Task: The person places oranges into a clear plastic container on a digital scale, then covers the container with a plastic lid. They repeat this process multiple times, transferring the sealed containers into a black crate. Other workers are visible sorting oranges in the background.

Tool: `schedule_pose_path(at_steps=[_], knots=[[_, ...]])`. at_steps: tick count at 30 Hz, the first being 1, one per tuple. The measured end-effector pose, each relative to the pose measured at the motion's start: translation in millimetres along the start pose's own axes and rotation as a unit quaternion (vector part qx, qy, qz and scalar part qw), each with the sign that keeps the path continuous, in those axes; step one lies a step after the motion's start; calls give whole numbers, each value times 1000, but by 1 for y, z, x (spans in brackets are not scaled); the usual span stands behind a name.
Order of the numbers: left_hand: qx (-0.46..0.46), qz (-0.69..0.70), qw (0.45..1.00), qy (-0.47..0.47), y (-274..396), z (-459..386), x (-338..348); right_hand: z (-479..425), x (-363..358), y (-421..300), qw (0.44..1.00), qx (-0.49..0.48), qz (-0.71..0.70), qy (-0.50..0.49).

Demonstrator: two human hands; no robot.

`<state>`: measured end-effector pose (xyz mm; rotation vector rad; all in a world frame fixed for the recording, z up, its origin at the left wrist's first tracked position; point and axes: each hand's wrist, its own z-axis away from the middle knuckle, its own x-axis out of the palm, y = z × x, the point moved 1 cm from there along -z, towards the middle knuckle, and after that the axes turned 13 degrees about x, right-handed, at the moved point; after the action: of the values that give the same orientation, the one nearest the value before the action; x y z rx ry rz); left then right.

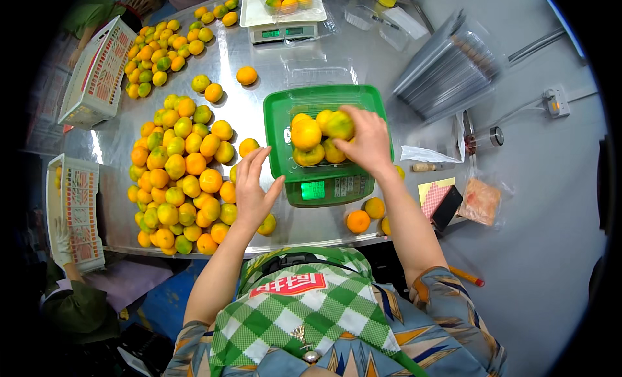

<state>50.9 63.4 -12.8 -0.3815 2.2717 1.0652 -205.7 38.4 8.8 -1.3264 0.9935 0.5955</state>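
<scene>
My right hand [367, 141] has its fingers around a yellow-green mandarin [338, 125], slightly blurred. It is over a clear plastic container [297, 109] holding several mandarins; whether the gripped fruit rests on the others I cannot tell. The container sits on the green tray [277, 134] of a digital scale, whose display [313, 191] is lit. My left hand [252, 190] holds nothing, fingers apart, by the tray's left front corner. Just left of it spreads a large heap of orange and green mandarins [176, 167]. Loose mandarins [358, 222] lie in front of the scale on the right.
A second scale [284, 32] bears a filled container at the back. Stacked clear containers [444, 68] stand right, near a knife [430, 167] and a phone [446, 208]. White crates [99, 70] line the left side. A co-worker's gloved hand [63, 241] touches the nearer crate.
</scene>
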Motion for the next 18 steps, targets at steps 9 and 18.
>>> schedule_pose_path(at_steps=[9,18], knots=[[69,21,996,-49,9,-63,43,-5,-13,50,927,125,-352,-44],[53,-19,993,-105,3,-83,62,4,-15,45,872,162,-459,-45]])
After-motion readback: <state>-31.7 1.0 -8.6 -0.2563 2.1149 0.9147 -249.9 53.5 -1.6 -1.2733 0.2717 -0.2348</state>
